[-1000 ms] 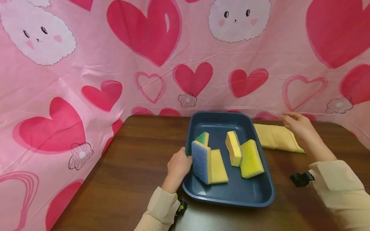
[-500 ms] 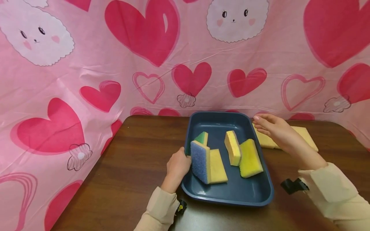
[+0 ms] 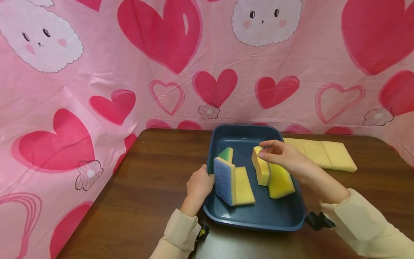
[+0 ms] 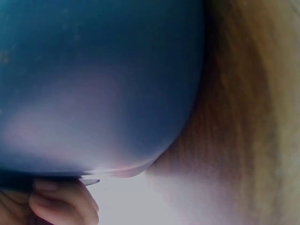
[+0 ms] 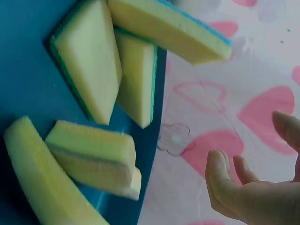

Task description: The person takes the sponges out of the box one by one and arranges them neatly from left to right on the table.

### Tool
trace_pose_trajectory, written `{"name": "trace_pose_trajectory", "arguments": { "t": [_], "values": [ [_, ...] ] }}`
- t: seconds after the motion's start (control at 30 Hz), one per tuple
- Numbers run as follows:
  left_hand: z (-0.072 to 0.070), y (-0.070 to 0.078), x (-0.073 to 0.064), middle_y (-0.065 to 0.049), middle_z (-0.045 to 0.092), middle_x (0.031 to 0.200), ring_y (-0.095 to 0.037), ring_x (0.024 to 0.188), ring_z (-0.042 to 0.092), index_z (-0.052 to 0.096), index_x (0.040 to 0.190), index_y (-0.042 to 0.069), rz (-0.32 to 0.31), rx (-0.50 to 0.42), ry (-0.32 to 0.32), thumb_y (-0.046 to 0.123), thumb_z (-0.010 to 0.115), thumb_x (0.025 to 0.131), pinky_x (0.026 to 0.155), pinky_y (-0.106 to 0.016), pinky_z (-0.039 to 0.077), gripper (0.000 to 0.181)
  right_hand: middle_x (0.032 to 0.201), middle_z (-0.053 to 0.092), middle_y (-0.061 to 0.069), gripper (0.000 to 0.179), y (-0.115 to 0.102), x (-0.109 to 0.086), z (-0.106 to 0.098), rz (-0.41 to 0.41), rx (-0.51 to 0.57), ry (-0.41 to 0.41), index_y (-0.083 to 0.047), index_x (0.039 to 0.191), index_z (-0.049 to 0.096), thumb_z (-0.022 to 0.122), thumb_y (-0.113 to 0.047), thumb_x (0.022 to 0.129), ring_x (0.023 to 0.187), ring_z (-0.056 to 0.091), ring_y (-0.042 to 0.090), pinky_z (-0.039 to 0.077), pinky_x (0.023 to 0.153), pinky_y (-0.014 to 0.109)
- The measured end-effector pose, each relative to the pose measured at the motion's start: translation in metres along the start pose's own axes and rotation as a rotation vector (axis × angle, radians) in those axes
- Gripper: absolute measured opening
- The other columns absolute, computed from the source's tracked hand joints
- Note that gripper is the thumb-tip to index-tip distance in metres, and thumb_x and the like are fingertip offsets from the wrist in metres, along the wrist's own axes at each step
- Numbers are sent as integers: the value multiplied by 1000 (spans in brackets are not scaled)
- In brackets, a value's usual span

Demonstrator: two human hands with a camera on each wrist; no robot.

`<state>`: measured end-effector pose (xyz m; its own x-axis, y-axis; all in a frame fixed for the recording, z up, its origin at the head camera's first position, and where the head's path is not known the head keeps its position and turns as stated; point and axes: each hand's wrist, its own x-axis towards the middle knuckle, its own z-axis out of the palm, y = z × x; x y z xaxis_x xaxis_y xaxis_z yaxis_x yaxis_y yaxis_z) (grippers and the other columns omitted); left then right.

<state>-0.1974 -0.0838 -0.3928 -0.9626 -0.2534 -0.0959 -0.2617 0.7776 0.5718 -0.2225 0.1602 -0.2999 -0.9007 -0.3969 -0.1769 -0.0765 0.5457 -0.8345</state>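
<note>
Sponges (image 3: 223,181) of several colours fill part of a dark blue tray (image 3: 252,218), which sits on the brown table (image 3: 155,172) between a person's two hands. Just left of the tray, the left hand (image 3: 200,183) is clamped on its side wall, and the left wrist view shows curled fingers (image 4: 65,199) close under the rim. Immediately right of that hand, a blue-faced sponge (image 3: 224,183) stands on end inside the tray; behind it, a little farther from the left hand, shows the corner of a green-faced sponge (image 3: 224,155). Right of the blue face is a pale yellow sponge (image 3: 245,187); whether it lies flat or leans I cannot tell. Next comes an upright yellow sponge (image 3: 261,167), its top just left of the right hand (image 3: 281,156). That hand hovers over the tray, thumb and fingers apart; the right wrist view shows its fingertips clear of the sponges. Below the right hand, partly hidden by it, a bright yellow sponge (image 3: 281,181) tilts near the right wall. Beyond the right hand and forearm, a row of flat, pale yellow sponges (image 3: 339,155) lies on the table, edges together.
</note>
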Motion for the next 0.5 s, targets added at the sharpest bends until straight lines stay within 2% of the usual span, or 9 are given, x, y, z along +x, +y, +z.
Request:
{"name": "trace_pose_trajectory", "arguments": {
  "t": [0.17, 0.4, 0.5],
  "values": [
    [0, 0, 0, -17, 69, 102, -30, 82, 64, 59, 120, 5, -5, -2, 2, 20, 56, 91, 67, -46, 47, 32, 133, 50, 24, 62, -3, 0, 14, -54, 25, -43, 1, 140, 39, 62, -29, 91, 117, 53, 31, 45, 99, 48],
    [0, 0, -1, -18, 68, 109, -33, 90, 65, 58, 124, 6, 3, -3, 5, 20, 56, 91, 72, -49, 48, 36, 127, 51, 25, 61, -3, -2, 36, -55, 44, -102, 3, 137, 41, 65, -27, 89, 110, 55, 27, 51, 90, 41],
    [0, 0, 0, -18, 68, 107, -32, 88, 65, 58, 123, 6, 4, -3, 5, 20, 56, 91, 71, -49, 48, 35, 124, 52, 25, 60, -3, -2, 45, -58, 54, -115, 4, 136, 42, 66, -25, 89, 106, 56, 26, 51, 87, 38]
  ]
}}
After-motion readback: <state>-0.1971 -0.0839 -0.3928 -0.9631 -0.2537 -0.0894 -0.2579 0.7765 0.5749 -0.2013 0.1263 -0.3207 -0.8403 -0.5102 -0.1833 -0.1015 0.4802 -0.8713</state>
